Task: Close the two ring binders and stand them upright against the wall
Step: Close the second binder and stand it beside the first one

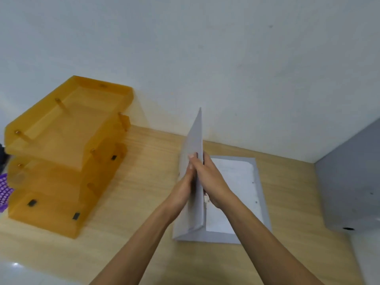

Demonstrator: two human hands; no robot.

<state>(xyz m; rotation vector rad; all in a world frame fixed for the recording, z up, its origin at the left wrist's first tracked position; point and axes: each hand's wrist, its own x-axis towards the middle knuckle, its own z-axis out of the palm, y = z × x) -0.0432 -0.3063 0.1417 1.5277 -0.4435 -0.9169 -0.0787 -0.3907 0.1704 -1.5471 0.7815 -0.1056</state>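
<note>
A grey ring binder (258,182) lies open on the wooden desk, white punched sheets showing on its right half. Its left cover (194,136) is raised almost vertical, edge-on to me. My left hand (185,186) presses against the cover's left face, thumb over the near edge. My right hand (211,179) grips the same cover from the right side. A second grey binder (347,182) stands closed at the right, its spine with a round finger hole facing me, against the white wall.
An orange translucent three-tier letter tray (65,151) stands at the left on the desk (144,192). A purple perforated object (4,188) shows at the far left edge. The white wall (205,58) runs along the desk's back.
</note>
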